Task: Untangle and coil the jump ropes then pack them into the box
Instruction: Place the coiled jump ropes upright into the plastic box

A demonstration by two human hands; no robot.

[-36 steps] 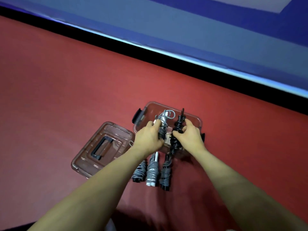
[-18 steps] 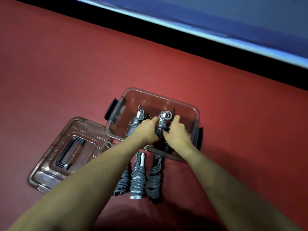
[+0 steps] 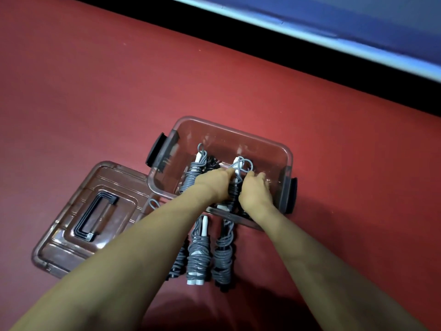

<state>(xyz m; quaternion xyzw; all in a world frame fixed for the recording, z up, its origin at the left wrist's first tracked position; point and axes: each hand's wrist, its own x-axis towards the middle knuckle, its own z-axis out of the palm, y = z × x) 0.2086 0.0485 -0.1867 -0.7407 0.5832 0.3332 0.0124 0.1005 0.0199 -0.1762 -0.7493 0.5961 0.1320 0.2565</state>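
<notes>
A clear plastic box (image 3: 229, 137) with black side latches stands on the red floor. Inside it lies a coiled grey jump rope (image 3: 194, 170) at the left and a black coil (image 3: 212, 162) beside it. My left hand (image 3: 213, 185) and my right hand (image 3: 256, 191) are both inside the box, on either side of a grey coiled rope with a white handle (image 3: 239, 167), fingers curled against it. Three more coiled ropes lie on the floor in front of the box: a dark one (image 3: 177, 263), a grey one with white handles (image 3: 199, 254) and another grey one (image 3: 223, 256).
The box's clear lid (image 3: 71, 235) with a black handle lies flat on the floor left of the box. A black strip and a blue mat edge (image 3: 334, 32) run across the far side. Red floor surrounds everything.
Both hands have lowered the coiled ropes from above the box down into it. The camera has moved closer and tilted down.
</notes>
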